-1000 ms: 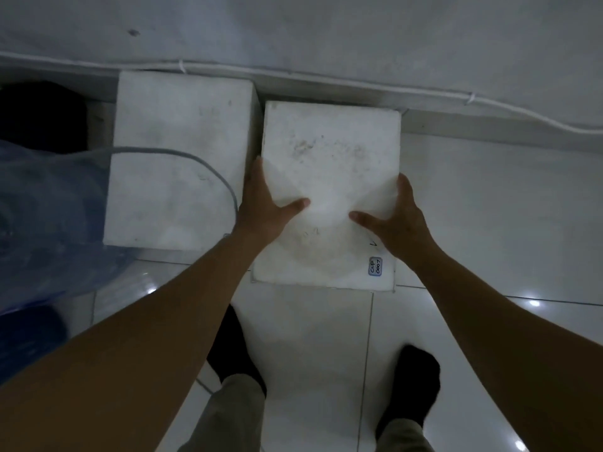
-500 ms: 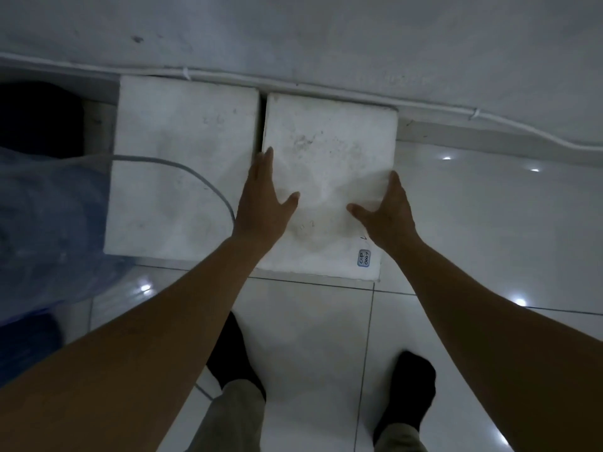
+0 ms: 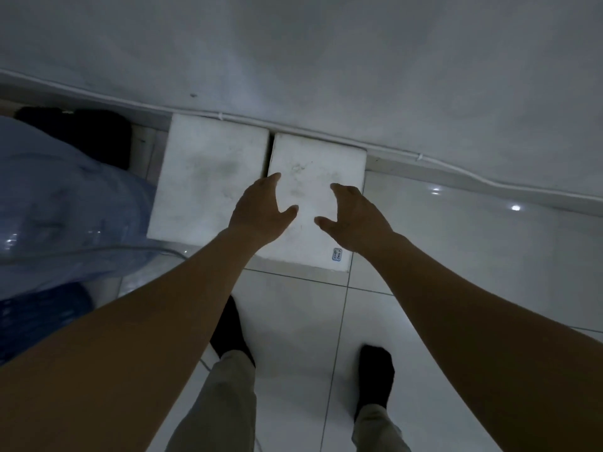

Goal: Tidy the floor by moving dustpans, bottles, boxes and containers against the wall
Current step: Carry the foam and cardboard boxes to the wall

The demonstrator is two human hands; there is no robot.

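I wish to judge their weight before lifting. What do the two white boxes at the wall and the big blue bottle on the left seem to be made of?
The left white box and the right white box look like foam, probably expanded polystyrene: matte, grainy tops with grey scuffs. The blue bottle looks like glossy translucent plastic: dim shapes show through it, with small highlights.

The wall (image 3: 326,60) shuts off the far side, and the left white box (image 3: 208,177) and right white box (image 3: 313,161) sit tight against it with only a thin dark slit between them! The left flank is crowded: a big blue translucent bottle (image 3: 65,207) lies just beside the left white box, with a dark shape (image 3: 98,132) behind it near the wall. To the right, glossy floor (image 3: 473,256) runs open along the wall, and open tile stretches from the boxes' near edges back to the feet (image 3: 375,370).
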